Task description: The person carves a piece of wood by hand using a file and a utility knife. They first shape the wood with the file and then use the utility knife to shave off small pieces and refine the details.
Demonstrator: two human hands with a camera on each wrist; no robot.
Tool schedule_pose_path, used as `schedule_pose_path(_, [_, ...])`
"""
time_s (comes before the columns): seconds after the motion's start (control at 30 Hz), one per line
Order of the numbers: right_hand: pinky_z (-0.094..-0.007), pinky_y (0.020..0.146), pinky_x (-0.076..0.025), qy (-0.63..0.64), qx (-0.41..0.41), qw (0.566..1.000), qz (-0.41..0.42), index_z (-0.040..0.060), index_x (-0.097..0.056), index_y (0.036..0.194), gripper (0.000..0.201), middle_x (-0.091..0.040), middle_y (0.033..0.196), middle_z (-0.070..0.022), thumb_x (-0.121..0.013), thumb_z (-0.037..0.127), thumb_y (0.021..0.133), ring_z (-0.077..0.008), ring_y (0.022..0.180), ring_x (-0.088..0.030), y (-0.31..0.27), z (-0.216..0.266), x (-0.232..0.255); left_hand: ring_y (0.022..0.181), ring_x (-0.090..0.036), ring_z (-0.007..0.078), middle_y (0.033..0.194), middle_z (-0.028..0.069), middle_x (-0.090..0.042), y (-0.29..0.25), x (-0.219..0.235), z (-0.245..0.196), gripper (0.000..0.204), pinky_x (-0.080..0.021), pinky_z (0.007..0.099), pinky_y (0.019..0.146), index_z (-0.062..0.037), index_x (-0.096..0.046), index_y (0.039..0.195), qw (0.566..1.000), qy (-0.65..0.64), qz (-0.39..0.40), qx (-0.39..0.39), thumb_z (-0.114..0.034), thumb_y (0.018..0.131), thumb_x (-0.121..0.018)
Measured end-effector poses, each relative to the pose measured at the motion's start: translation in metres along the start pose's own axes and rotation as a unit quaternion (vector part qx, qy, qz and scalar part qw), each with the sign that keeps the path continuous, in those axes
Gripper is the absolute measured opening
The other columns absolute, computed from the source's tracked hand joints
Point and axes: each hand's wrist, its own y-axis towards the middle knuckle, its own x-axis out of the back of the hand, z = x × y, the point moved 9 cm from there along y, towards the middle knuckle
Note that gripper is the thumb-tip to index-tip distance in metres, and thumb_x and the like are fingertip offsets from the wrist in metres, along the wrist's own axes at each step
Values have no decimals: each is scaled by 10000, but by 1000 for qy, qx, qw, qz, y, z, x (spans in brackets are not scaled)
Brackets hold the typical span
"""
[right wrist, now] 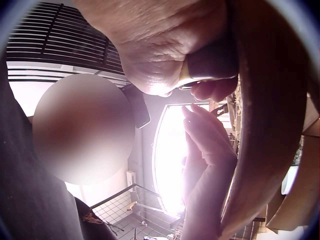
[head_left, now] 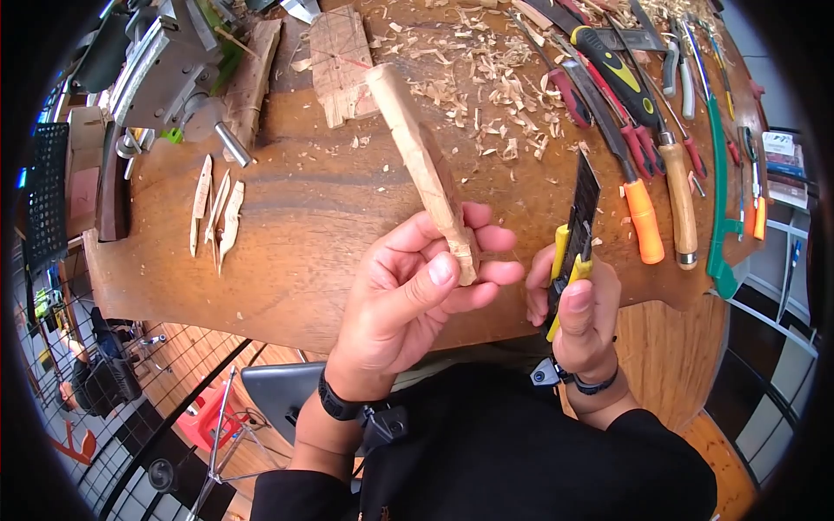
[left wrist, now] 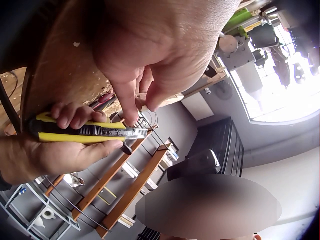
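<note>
In the head view a long carved piece of wood (head_left: 424, 165) slants up from the left hand (head_left: 404, 291), whose thumb and fingers grip its lower end. To its right, the right hand (head_left: 584, 317) holds a yellow and black utility knife (head_left: 569, 260), its dark blade pointing up, apart from the wood. From the left wrist, the knife (left wrist: 85, 132) lies in the right hand (left wrist: 75, 155), below the left hand (left wrist: 155, 55). The right wrist view shows the left hand (right wrist: 210, 145) beyond the right hand (right wrist: 155, 45); the wood is hard to make out there.
Thin wood slivers (head_left: 229, 221) lie on the table (head_left: 295, 260) at left. Shavings (head_left: 486, 87) and a marked board (head_left: 340, 69) are at the back. Several tools, including an orange-handled one (head_left: 643, 224), line the right side. A metal machine (head_left: 165, 78) stands back left.
</note>
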Motion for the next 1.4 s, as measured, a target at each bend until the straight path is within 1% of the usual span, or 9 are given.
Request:
schedule_pose_path(0.37, [-271, 522, -355, -5, -8, 1000, 0, 19, -607, 942, 477, -466, 594, 23, -553, 482, 1044, -72, 539, -460, 0, -1, -1, 1116, -713, 356, 1335, 290, -590, -1, 1, 0, 537, -654, 341, 889, 114, -336, 1485, 1000, -2, 8, -8, -157, 1072, -547])
schedule_pose_path(0.67, [-267, 519, -357, -4, -16, 1000, -8, 22, -603, 940, 461, -468, 594, 23, -551, 466, 1051, -67, 538, -462, -1, -4, -1, 1077, -726, 293, 1266, 224, -659, -2, -1, 1, 464, -625, 352, 897, 57, -485, 1412, 998, -25, 45, -22, -145, 1027, -645])
schedule_pose_path(0.8, [-263, 528, -355, 9, -15, 1000, -22, 25, -603, 932, 468, -466, 597, 20, -550, 474, 1051, -61, 548, -457, -1, -3, 0, 1133, -685, 398, 1181, 207, -653, -6, -2, 1, 419, -615, 440, 938, 30, -509, 1240, 996, 69, 32, -46, -184, 964, -741])
schedule_pose_path(0.87, [-251, 553, -366, 15, -11, 1000, -14, 24, -621, 993, 430, -498, 645, 27, -618, 452, 1028, -50, 587, -467, -2, -1, -1, 1145, -688, 312, 1163, 189, -707, -10, -8, -15, 331, -558, 431, 989, 8, -622, 1156, 971, 165, 14, -173, -89, 893, -797])
schedule_pose_path(0.93, [-232, 601, -392, 70, 3, 997, -10, 19, -635, 1090, 413, -554, 718, 29, -704, 413, 990, -41, 645, -504, -2, 15, -8, 1145, -675, 300, 1163, 184, -709, -13, -8, -18, 316, -531, 422, 1005, -8, -691, 1086, 961, 198, 1, -192, -56, 818, -852])
schedule_pose_path(1.0, [-221, 675, -438, 120, -27, 992, 16, 13, -631, 1174, 423, -624, 827, 12, -767, 350, 957, -49, 737, -559, -2, 22, -18, 1109, -676, 279, 1166, 179, -709, -24, -15, -31, 313, -542, 396, 971, -24, -747, 1054, 886, 367, -24, -281, -63, 777, -886])
schedule_pose_path(1.13, [-237, 770, -480, 73, -22, 997, 0, 5, -645, 1156, 326, -674, 942, -28, -749, 258, 977, -72, 856, -597, 1, 27, -27, 1090, -680, 268, 1173, 163, -707, -36, -15, -31, 360, -562, 369, 920, -26, -778, 1070, 839, 464, -42, -279, -80, 741, -915])
schedule_pose_path(1.2, [-245, 780, -482, 79, -95, 992, 21, 7, -657, 1126, 286, -676, 940, -25, -733, 244, 987, -68, 871, -591, 3, 16, -29, 1086, -685, 269, 1147, 166, -716, -43, -20, -38, 367, -563, 366, 922, -13, -772, 1093, 829, 476, -34, -291, -47, 751, -900])
schedule_pose_path(1.4, [-245, 791, -474, 37, -99, 994, -10, 17, -669, 1095, 245, -668, 952, -16, -727, 231, 988, -63, 884, -583, 12, 17, -10, 950, -727, 279, 1034, 178, -742, -73, -13, -54, 294, -575, 350, 831, 3, -750, 1066, 685, 639, -103, -335, 16, 787, -842])
